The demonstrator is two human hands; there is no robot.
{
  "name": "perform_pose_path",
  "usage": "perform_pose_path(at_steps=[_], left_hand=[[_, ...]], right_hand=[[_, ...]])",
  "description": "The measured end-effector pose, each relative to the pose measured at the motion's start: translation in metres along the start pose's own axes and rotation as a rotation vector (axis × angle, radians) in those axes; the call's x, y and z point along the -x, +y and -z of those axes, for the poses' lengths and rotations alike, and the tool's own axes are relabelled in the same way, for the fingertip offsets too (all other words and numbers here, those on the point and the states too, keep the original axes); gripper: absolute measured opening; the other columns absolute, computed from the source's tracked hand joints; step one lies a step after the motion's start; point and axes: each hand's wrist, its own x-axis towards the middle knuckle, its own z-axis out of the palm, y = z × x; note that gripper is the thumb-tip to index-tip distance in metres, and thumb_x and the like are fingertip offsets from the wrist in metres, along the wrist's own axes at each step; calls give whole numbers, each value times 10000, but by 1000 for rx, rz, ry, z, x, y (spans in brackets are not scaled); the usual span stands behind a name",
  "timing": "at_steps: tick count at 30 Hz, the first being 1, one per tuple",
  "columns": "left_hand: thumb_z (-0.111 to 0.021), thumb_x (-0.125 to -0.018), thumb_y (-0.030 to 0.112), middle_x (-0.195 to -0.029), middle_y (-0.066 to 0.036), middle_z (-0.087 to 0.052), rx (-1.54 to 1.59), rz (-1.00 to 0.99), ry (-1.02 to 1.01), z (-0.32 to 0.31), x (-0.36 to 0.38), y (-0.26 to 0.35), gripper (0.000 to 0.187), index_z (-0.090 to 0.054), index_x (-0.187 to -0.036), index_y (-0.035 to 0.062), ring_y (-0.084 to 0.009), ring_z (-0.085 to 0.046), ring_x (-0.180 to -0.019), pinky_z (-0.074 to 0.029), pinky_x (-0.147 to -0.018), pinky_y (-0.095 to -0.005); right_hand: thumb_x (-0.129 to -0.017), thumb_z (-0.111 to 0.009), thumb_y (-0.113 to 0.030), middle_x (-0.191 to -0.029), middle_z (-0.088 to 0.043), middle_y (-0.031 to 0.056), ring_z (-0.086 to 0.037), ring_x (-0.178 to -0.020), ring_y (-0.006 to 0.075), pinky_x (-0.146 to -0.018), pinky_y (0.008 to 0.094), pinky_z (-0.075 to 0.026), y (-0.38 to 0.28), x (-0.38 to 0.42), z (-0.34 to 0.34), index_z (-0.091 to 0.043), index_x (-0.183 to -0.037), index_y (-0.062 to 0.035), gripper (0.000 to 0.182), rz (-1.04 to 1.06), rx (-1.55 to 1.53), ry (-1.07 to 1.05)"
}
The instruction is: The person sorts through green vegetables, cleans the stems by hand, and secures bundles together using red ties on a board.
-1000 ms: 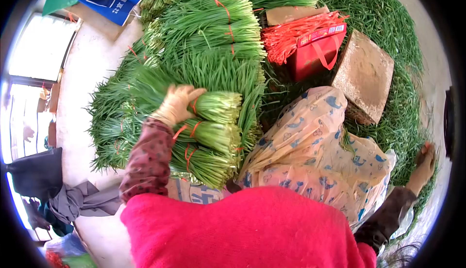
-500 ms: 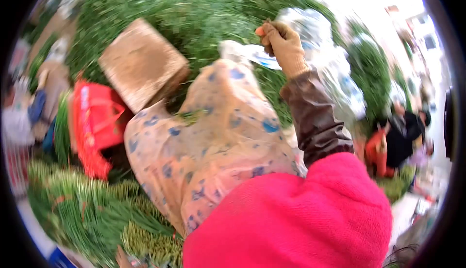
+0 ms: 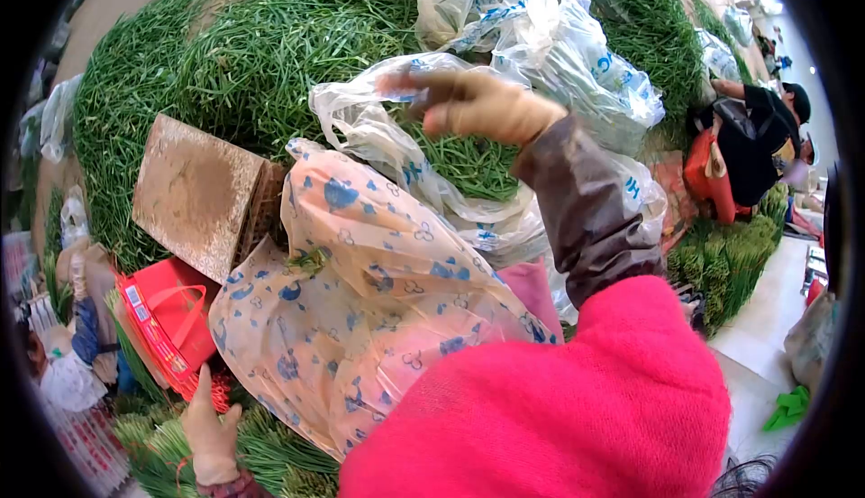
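Note:
My right hand (image 3: pixel 491 109), in a tan glove, reaches over the open white plastic bag (image 3: pixel 365 92), its fingers apart and blurred by motion. Green leafy stalks (image 3: pixel 473 164) show inside that bag. At the lower left my gloved left hand (image 3: pixel 212 435) has its index finger stretched up and thumb apart. Its fingertips are right at the red fringe of ties (image 3: pixel 214 388), which hangs below a red bag (image 3: pixel 176 304) with a handle loop. A patterned plastic apron (image 3: pixel 360 273) with blue prints covers my lap.
A worn brown box (image 3: pixel 194 191) stands beside the red bag. Large heaps of loose green stalks (image 3: pixel 261 74) lie ahead. Filled plastic bags (image 3: pixel 577 56) stand beyond my right hand. Tied bundles (image 3: pixel 730 259) lie at right, near a person in black (image 3: pixel 766 137). A green scrap (image 3: pixel 789 408) lies on the floor.
My right hand was closed farther right, with a small orange-red thing at its fingertips; now its fingers are apart. My left hand has come up beside the red fringe. The view has shifted.

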Motion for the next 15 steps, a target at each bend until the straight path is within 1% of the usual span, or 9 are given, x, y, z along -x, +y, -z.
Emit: perform_pose_path(at_steps=[2, 4, 6, 8, 10, 11, 12, 14, 15], left_hand=[[-760, -652, 22, -1161, -241, -599, -5, -115, 18, 11, -43, 28, 794, -421, -1370, 38, -389, -573, -1077, -456, -890, -429], [-733, -697, 40, -1160, -241, -597, -26, -450, 163, 18, -93, 49, 693, -462, -1334, 18, -396, -565, -1080, -454, -900, -430], [-693, -744, 54, -1150, -232, -608, -87, -318, 69, 32, -146, 91, 624, -471, -1326, 20, -384, -577, -1066, -453, -909, -425], [-639, -797, 68, -1124, -215, -626, 31, -719, 330, 21, -207, 125, 500, -516, -1278, 11, -367, -590, -1042, -467, -896, -402], [-586, -833, 52, -1115, -202, -633, 378, -820, 157, 14, -252, 187, 382, -566, -1212, 4, -346, -606, -1017, -485, -867, -378], [-567, -860, 23, -1110, -177, -650, 455, -863, -5, 5, -274, 216, 305, -599, -1161, -17, -251, -638, -1005, -487, -867, -323], [-583, -861, 42, -1067, -165, -667, 428, -882, -215, 8, -284, 251, 272, -619, -1128, -1, -236, -644, -989, -491, -864, -309], [-593, -864, 71, -989, -139, -694, 397, -1141, -512, -23, -321, 299, 226, -652, -1075, 15, -218, -653, -931, -503, -841, -301], [-590, -857, 76, -972, -118, -705, 309, -1127, -696, -31, -330, 325, 224, -671, -1063, 37, -212, -657, -918, -504, -841, -303]], right_hand=[[-851, -658, -154, -1205, -637, 63, -621, -1005, 186, -906, 313, -475, 42, -2, -8, -594, -1260, -93, 419, -367, 114, -203], [-829, -655, -266, -1117, -668, 103, -630, -1009, 223, -865, 333, -488, 93, -4, -13, -615, -1222, -108, 426, -640, 435, -276], [-820, -649, -350, -1071, -675, 128, -634, -1007, 255, -831, 349, -497, 147, -5, -5, -626, -1198, -122, 442, -709, 638, -277], [-813, -617, -304, -1078, -658, 156, -619, -1024, 311, -863, 383, -489, 194, -10, 5, -636, -1158, -117, 392, -827, 711, 45], [-822, -602, -270, -1114, -656, 160, -620, -1042, 302, -892, 366, -484, 219, -30, 26, -624, -1169, -88, 392, -841, 745, 81], [-819, -603, -260, -1120, -654, 161, -619, -1045, 301, -896, 368, -485, 230, -41, 35, -620, -1175, -89, 395, -846, 769, 89], [-815, -598, -240, -1120, -650, 166, -621, -1036, 302, -905, 366, -486, 242, -52, 45, -611, -1188, -89, 402, -841, 818, 114], [-821, -627, -247, -1142, -650, 141, -622, -1047, 276, -929, 360, -482, 245, -86, 67, -608, -1205, -106, 409, -866, 956, -55], [-820, -633, -251, -1147, -648, 139, -619, -1053, 274, -932, 361, -480, 244, -103, 79, -607, -1207, -107, 414, -847, 1002, -47]])
